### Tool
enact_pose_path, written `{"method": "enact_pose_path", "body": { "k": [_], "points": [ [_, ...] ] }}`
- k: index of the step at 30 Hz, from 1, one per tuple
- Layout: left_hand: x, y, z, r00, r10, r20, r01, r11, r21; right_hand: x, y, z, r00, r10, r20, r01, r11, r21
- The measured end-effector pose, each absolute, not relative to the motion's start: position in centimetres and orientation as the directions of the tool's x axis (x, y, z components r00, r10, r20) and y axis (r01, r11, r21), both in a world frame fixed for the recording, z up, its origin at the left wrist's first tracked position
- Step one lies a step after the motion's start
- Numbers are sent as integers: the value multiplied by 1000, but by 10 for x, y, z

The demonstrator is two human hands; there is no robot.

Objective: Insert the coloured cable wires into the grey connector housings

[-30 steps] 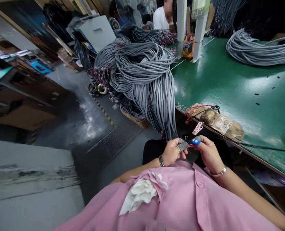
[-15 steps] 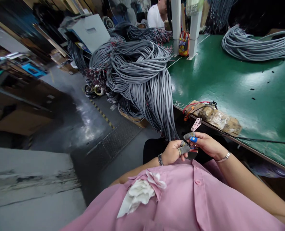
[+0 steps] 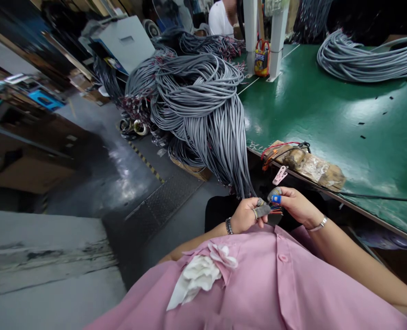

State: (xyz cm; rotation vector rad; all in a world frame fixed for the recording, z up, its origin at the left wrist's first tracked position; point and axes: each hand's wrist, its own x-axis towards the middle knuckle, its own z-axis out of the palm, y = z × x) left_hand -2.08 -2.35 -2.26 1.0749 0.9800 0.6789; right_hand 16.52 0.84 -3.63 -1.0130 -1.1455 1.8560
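Thin multicoloured wires (image 3: 276,210) stick out between my two hands, close in front of my pink shirt. My left hand (image 3: 252,214), with grey coverings on its fingers, is closed around the wires. Touching or nearly touching it, my right hand (image 3: 287,201) is pinched at the wires' upper side, with a grey fingertip cover and a blue band on its fingers. The exact grip point is too small to make out. A large heap of grey cables (image 3: 203,101) hangs down to just behind my left hand. Above my right hand is a pink clip (image 3: 279,175).
A wrapped wooden block (image 3: 313,167) with red and black leads lies on the edge of the green table (image 3: 303,105). Farther back are a coiled cable bundle (image 3: 368,59), white posts, a red and yellow bag (image 3: 261,59) and a person in white (image 3: 220,19).
My right hand's fingers have shifted slightly, and now sit a little closer to my left hand. The camera view has moved slightly. The wires are still between my hands.
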Motion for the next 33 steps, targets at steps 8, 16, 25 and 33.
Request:
{"method": "enact_pose_path", "body": {
  "k": [8, 16, 25, 33],
  "points": [
    [-17, -22, -31, 344, 864, -368, -35, 403, 914, 159, -3, -30, -278, 946, -165, -68, -191, -979],
    [-18, -23, -29, 242, 906, -346, -84, 375, 923, 164, -4, -38, -188, 930, -315, -255, -356, -899],
    [-15, -25, -30, 190, 933, -304, -73, 323, 944, 153, -16, -22, -261, 915, -308, -127, -348, -929],
    [-14, -25, -34, 123, 956, -268, -89, 279, 956, 150, -21, -33, -229, 931, -285, -127, -319, -939]
  ]
}}
